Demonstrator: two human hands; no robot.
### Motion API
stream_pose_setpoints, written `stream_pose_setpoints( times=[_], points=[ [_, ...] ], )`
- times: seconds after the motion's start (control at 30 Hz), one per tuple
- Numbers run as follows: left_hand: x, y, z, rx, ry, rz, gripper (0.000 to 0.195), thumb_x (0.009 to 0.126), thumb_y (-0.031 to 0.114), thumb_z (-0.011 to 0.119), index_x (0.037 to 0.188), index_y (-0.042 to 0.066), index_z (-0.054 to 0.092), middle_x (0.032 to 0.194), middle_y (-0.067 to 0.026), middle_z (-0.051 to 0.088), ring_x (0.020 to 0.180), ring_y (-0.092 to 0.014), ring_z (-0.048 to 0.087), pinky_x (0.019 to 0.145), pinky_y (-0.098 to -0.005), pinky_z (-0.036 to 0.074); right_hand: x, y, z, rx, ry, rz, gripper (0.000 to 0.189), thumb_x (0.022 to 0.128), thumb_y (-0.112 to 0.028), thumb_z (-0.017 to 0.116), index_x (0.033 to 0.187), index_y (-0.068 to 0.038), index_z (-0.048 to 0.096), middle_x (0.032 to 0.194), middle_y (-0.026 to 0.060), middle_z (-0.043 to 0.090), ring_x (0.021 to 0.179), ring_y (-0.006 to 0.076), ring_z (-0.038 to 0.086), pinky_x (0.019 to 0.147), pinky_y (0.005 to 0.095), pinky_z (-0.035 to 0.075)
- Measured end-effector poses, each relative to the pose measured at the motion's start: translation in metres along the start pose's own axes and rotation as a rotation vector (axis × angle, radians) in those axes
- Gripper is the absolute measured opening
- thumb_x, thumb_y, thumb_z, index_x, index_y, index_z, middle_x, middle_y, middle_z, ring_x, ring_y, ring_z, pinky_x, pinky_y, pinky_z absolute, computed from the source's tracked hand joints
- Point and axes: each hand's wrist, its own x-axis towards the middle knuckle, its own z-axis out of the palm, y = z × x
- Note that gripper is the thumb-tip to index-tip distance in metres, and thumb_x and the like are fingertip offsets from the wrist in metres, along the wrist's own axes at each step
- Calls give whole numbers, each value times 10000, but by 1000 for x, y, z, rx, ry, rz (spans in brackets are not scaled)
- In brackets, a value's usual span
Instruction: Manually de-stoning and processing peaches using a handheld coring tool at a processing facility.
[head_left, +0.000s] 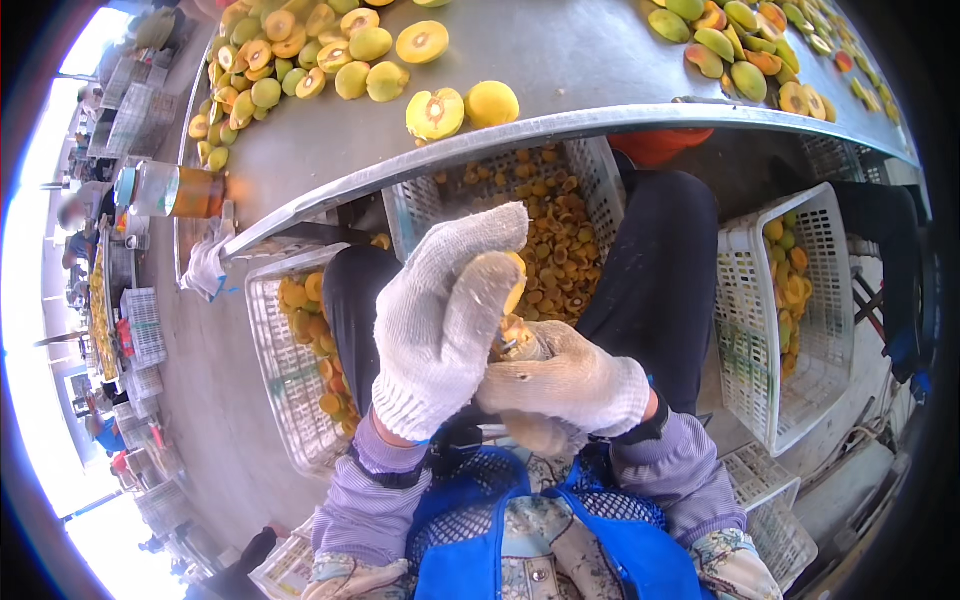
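My left hand (454, 315), in a whitish knit glove, grips a piece of yellow fruit (514, 283), mostly covered by its fingers. Against it, my right hand (562, 371), in a stained knit glove, is closed around a small tool whose metal tip (511, 343) shows among orange pulp; its exact kind is hidden. Both hands meet above a white plastic crate (600, 187) of small orange-brown fruit scraps (559, 255) between my knees. On the metal table (540, 67) beyond, a cut fruit half (435, 114) with its pit lies beside a yellow fruit (491, 103).
Crates of fruit halves stand at my left (281, 397) and right (750, 322). The metal table's raised rim (450, 150) crosses in front. Halved fruit (289, 52) is heaped on it, with a jar of amber liquid (176, 191) at its left edge. People work far left.
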Motion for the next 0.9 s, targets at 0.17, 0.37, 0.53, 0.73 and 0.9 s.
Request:
stream_pose_setpoints(
  times=[0.17, 0.37, 0.53, 0.73, 0.9],
  points=[
    [7, 8, -4, 289, -205, 185, 378, 969, 297, 571, 1122, -40, 648, 1014, -148, 685, 863, -191, 661, 776, -297, 525, -6, 10, -17, 174, -194, 131, 284, 867, -272, 741, 975, -30, 640, 794, 28, 631, 616, 88, 580, 526, 221, 456],
    [14, -7, -2, 302, -137, 597, 302, 769, 112, 775, 1059, 51, 712, 1009, -128, 711, 852, -255, 709, 717, -315, 562, -6, 6, -20, 222, -263, 144, 258, 876, -262, 722, 920, -19, 647, 721, 37, 614, 588, 94, 565, 512, 224, 438],
    [16, 2, -1, 298, -208, 43, 352, 931, 279, 623, 1096, -27, 673, 1032, -175, 702, 920, -272, 666, 809, -349, 528, -5, -3, -10, 283, -168, 81, 243, 879, -243, 708, 899, -10, 643, 697, 35, 602, 553, 93, 543, 491, 224, 422],
    [14, -12, -3, 231, -202, 441, 361, 935, 305, 635, 1092, -18, 671, 990, -156, 696, 837, -229, 687, 723, -321, 541, -7, 0, -11, 372, -295, 120, 262, 848, -232, 721, 939, -3, 631, 783, 49, 615, 670, 110, 573, 600, 245, 464],
    [7, -4, 8, -555, -191, -244, 586, 984, 520, 465, 1162, -26, 578, 868, -187, 670, 616, -250, 651, 569, -329, 542, -3, 2, -6, 415, -325, 55, 290, 818, -208, 736, 964, 14, 618, 817, 67, 620, 716, 136, 583, 663, 272, 479]
  ],
)
